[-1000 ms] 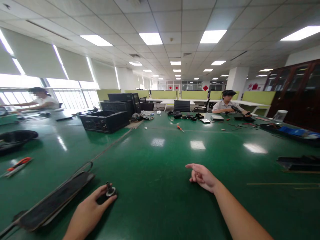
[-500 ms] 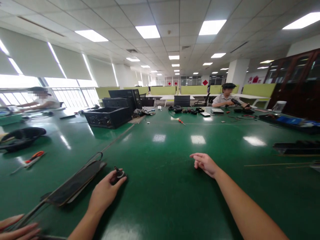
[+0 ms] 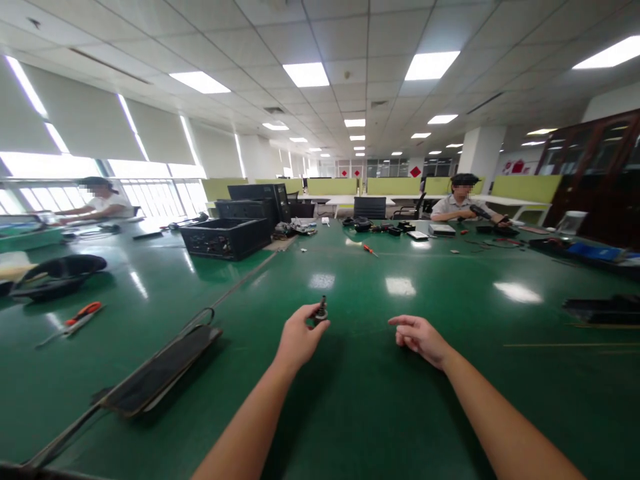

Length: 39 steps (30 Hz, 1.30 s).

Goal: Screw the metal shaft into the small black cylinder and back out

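My left hand is closed around a small dark metal part with a stepped stem, its narrow end pointing up. Thumb and fingers grip the part's wider, ringed base, just over the green table. What exactly the part is I cannot make out. To the right, my right hand hovers over or rests on the tabletop with nothing in it. Its index finger stretches toward the left hand, while the other fingers bend loosely. A long flat dark piece with a cable lies left of my left forearm.
Orange-handled pliers and a black curved object lie at left. Farther back stand black metal cases; an orange screwdriver lies mid-table. Black trays are at right. Two people sit across the table.
My left hand has moved right with the metal part, now held upright near the middle. Another person's hand at the lower left has gone from view. My right hand has barely moved.
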Motion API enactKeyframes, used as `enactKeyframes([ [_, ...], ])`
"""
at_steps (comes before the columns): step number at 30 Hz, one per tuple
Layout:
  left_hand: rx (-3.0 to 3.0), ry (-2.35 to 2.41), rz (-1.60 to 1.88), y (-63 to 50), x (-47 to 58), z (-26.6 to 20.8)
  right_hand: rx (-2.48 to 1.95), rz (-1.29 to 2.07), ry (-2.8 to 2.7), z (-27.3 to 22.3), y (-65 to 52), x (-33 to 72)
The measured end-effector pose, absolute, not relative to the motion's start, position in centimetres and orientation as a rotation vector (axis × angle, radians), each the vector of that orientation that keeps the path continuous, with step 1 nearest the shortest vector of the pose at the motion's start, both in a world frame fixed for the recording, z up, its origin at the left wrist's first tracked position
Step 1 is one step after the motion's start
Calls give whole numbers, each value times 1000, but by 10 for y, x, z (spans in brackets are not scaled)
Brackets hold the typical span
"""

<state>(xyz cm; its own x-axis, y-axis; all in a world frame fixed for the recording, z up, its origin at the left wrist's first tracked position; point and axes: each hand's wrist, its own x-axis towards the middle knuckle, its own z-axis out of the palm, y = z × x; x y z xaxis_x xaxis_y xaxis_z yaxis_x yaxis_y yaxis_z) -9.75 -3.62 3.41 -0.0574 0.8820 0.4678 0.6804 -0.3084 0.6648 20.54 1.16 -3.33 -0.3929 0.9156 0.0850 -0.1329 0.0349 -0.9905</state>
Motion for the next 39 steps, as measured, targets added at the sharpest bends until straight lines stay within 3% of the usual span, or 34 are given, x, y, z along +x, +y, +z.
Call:
enactKeyframes([
  [4,2129,1440,1170,-18,-48,26,-803,1442,-1486,-35,14,210],
  [11,2030,1233,1052,-10,-50,-8,-894,1244,-1711,-34,14,201],
  [21,2141,1139,950,-13,-40,-4,-1095,777,-2020,-22,1,179],
  [39,2167,1145,922,-15,-37,-4,-1056,717,-2129,-19,1,179],
])
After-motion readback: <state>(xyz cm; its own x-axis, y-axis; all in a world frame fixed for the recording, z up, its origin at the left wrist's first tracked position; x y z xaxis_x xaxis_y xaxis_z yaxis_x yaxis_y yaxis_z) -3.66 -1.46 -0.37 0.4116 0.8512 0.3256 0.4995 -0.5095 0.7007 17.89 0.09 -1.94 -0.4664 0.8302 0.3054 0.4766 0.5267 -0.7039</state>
